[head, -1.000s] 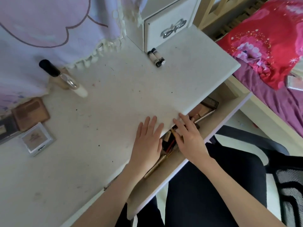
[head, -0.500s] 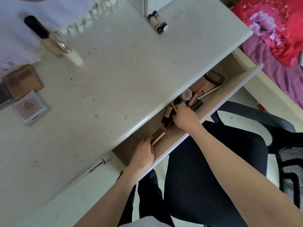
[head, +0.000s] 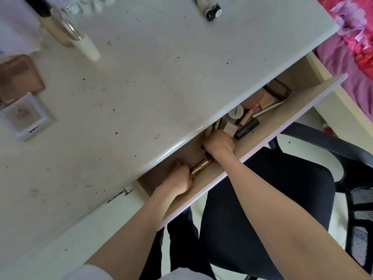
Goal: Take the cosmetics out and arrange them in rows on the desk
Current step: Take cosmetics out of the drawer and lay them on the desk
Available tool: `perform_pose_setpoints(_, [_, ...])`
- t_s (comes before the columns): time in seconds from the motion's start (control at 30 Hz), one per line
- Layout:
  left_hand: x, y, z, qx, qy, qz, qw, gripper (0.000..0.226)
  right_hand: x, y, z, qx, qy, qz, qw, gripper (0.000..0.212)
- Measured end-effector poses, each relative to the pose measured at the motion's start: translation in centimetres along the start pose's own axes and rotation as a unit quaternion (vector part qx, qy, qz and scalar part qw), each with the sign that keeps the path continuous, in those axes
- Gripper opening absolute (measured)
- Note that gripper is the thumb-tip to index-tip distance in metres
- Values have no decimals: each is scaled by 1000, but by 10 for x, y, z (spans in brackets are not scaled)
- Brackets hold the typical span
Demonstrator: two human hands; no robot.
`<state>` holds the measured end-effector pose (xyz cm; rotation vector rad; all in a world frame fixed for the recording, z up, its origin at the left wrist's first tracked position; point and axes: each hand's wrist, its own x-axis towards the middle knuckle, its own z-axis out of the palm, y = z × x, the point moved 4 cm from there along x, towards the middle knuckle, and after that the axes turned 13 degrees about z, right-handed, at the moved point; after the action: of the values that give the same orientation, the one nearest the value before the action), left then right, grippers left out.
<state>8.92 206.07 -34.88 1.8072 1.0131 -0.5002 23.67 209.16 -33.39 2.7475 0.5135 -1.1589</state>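
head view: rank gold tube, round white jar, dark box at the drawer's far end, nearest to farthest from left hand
Measured from the left hand:
1. Gold tube, in the drawer, touching the hand on its right side.
2. Round white jar, mid-drawer, past the right hand.
3. Dark box, at the drawer's far right end.

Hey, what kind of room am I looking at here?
Most likely a bedroom, at a dressing desk. Bright floral bedding lies right beside it, its open drawer is full of cosmetics, and powder compacts sit on top.
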Motion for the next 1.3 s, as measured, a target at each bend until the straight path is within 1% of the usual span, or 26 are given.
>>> perform_pose_setpoints(0.2, [-2, 4, -5, -28, -26, 10, 999, 29, 0, 1, 1, 1, -21, -1, 1000, 43])
perform_pose_setpoints(0.3, [-7, 8, -5, -44, -30, 12, 998, 26, 4, 3, 0, 0, -51, -7, 999, 39])
perform_pose_setpoints(0.4, [-10, 7, -4, -45, -22, 16, 999, 30, 6, 3, -3, 5, -73, -7, 997, 32])
perform_pose_setpoints(0.47, [-12, 6, -3, -37, -27, 12, 999, 31, 4, 3, -4, 11, -109, -11, 994, 31])
perform_pose_setpoints(0.57, [-15, 6, -7, -47, -22, 8, 999, 26, -5, 3, -10, 66, -168, -8, 983, 29])
perform_pose_setpoints(0.63, [-22, 8, -10, -52, -21, 12, 998, 21, -12, 9, -19, 116, -195, 35, 973, 19])
perform_pose_setpoints(0.7, [-31, 14, -14, -53, -19, 31, 998, 16, -21, 15, -31, 167, -213, 66, 960, 15])
perform_pose_setpoints(0.8, [-46, 24, -24, -40, -17, 63, 997, 11, -33, 25, -48, 230, -193, 59, 952, 25])
perform_pose_setpoints(0.87, [-54, 28, -32, -37, -33, 68, 996, 7, -40, 33, -55, 265, -169, 51, 948, 27])
perform_pose_setpoints(0.93, [-60, 32, -44, -47, -51, 73, 995, 10, -46, 39, -61, 263, -113, 1, 958, 31])
perform_pose_setpoints(1.0, [-68, 38, -60, -86, -48, 88, 991, 14, -53, 39, -69, 256, -61, -52, 963, 33])
perform_pose_setpoints(1.07, [-76, 42, -77, -166, -24, 106, 980, 17, -60, 30, -79, 229, -29, -107, 967, 32])
perform_pose_setpoints(1.1, [-78, 44, -86, -193, 1, 115, 974, 17, -62, 23, -86, 219, -14, -132, 967, 37])
perform_pose_setpoints(1.13, [-79, 44, -96, -204, 41, 125, 970, 17, -63, 15, -93, 208, -2, -155, 966, 40])
perform_pose_setpoints(1.2, [-77, 43, -113, -229, 143, 139, 953, 17, -64, -7, -109, 179, 17, -199, 963, 37])
perform_pose_setpoints(1.3, [-71, 42, -134, -263, 284, 153, 910, 9, -51, -43, -127, 141, 12, -215, 966, 29])
